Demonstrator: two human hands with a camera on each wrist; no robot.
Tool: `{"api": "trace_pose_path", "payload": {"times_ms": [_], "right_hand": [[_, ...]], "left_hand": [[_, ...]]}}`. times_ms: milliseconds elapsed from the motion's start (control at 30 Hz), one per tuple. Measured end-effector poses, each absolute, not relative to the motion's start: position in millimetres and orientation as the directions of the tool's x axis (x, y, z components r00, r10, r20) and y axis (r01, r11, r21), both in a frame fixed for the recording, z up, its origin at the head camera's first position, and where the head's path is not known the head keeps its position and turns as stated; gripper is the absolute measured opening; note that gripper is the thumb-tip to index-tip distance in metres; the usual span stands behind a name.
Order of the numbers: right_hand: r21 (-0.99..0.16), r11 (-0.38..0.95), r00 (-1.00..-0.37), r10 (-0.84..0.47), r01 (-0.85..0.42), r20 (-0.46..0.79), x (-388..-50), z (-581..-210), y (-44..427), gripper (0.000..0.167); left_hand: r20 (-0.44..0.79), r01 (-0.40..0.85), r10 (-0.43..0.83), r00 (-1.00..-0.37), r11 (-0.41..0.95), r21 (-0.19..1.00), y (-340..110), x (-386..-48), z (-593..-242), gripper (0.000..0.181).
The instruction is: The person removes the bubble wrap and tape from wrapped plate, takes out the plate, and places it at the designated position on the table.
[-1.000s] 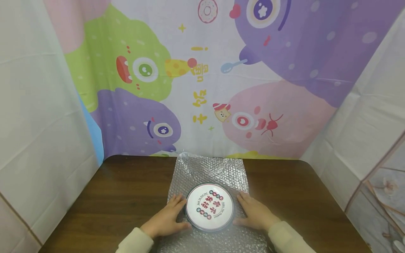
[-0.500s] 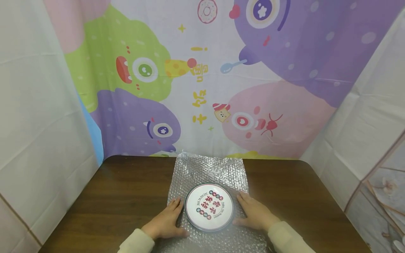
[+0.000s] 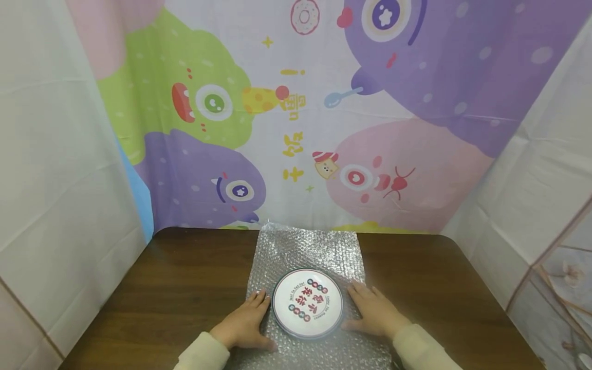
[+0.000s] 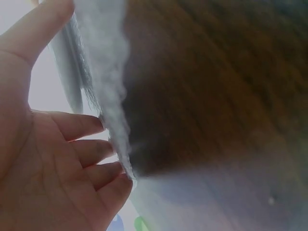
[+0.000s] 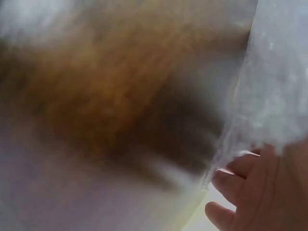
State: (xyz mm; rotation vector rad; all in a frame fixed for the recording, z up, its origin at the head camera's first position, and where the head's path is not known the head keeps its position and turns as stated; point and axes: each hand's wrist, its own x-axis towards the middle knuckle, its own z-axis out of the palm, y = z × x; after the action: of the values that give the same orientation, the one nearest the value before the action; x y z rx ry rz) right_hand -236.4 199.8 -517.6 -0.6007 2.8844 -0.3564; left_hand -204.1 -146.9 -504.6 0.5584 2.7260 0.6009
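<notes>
A round white plate (image 3: pixel 307 304) with red lettering and a dark rim lies face up on a sheet of bubble wrap (image 3: pixel 311 249). On its left, my left hand (image 3: pixel 245 322) rests on the wrap, fingers extended and thumb apart, with a small gap to the rim. My right hand (image 3: pixel 375 311) lies at the plate's right side, its fingers spread on the wrap and its thumb close to the rim. In the left wrist view, the fingertips (image 4: pixel 120 185) touch the sheet's edge. The right wrist view shows part of the right hand (image 5: pixel 269 192) against the wrap.
The sheet runs across a dark brown wooden table (image 3: pixel 199 277) up to its back edge. A cartoon-printed curtain (image 3: pixel 296 205) hangs behind the table, with pale cloth (image 3: pixel 69 169) at both sides.
My left hand has drawn back a little from the plate's rim, and its thumb has slid slightly towards me. The right hand and the plate look nearly the same.
</notes>
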Motion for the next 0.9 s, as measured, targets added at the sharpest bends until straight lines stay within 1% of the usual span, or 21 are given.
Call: {"api": "trace_pose_path", "payload": {"times_ms": [133, 233, 333, 400, 533, 667, 800, 900], "right_hand": [[-0.23, 0.89, -0.899, -0.426, -0.394, -0.107, -234.4, -510.9, 198.3, 0.102], [-0.237, 0.881, -0.892, -0.441, -0.409, -0.098, -235.0, -504.5, 198.0, 0.097], [-0.309, 0.865, -0.895, -0.439, -0.396, -0.082, -237.7, -497.9, 199.3, 0.088], [-0.352, 0.846, -0.894, -0.446, -0.401, -0.052, -241.5, -494.9, 200.2, 0.077], [-0.447, 0.816, -0.91, -0.415, -0.366, -0.012, -249.8, -490.5, 199.6, 0.066], [-0.552, 0.782, -0.937, -0.349, -0.289, -0.003, -254.9, -485.3, 192.3, 0.064], [-0.671, 0.708, -0.957, -0.29, -0.223, 0.012, -257.2, -482.3, 181.9, 0.06], [-0.73, 0.659, -0.969, -0.246, -0.182, 0.019, -259.3, -484.0, 176.8, 0.056]], "left_hand": [[-0.203, 0.296, 0.423, -0.883, 0.838, 0.458, -146.1, -204.0, -505.6, 0.119], [-0.201, 0.296, 0.421, -0.885, 0.84, 0.455, -145.9, -203.9, -506.2, 0.119], [-0.195, 0.301, 0.421, -0.886, 0.841, 0.45, -145.8, -203.7, -506.4, 0.12], [-0.193, 0.302, 0.421, -0.886, 0.84, 0.45, -145.7, -203.6, -505.7, 0.12], [-0.195, 0.299, 0.421, -0.886, 0.839, 0.454, -145.1, -203.2, -503.4, 0.119], [-0.198, 0.298, 0.42, -0.886, 0.842, 0.45, -144.4, -202.8, -501.7, 0.118], [-0.195, 0.303, 0.418, -0.887, 0.846, 0.438, -143.9, -202.7, -501.5, 0.118], [-0.192, 0.306, 0.419, -0.888, 0.847, 0.435, -143.4, -202.4, -501.5, 0.117]]}}
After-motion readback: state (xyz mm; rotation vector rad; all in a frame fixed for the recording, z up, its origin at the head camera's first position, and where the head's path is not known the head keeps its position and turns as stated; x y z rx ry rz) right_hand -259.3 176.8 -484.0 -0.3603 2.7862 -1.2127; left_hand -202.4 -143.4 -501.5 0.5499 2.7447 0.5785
